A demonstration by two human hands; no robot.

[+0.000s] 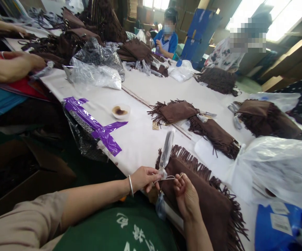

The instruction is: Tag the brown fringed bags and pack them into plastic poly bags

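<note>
A brown suede bag with fringe (208, 205) lies at the near edge of the white table (137, 139). My left hand (145, 178) pinches the lower end of a small clear plastic sleeve (166, 151) that stands up from the bag's corner. My right hand (185, 196) is closed in a pinch on a thin pale string (169, 178) that runs between both hands. A bracelet sits on my left wrist.
More fringed brown bags (177, 112) (215, 134) (267, 118) lie across the table, with clear plastic bags (276, 167) at right. A small dish (120, 111), purple tape strips (95, 127) and a black bag hang at left. Other people's hands (22, 62) work at far left; a person sits at the far end.
</note>
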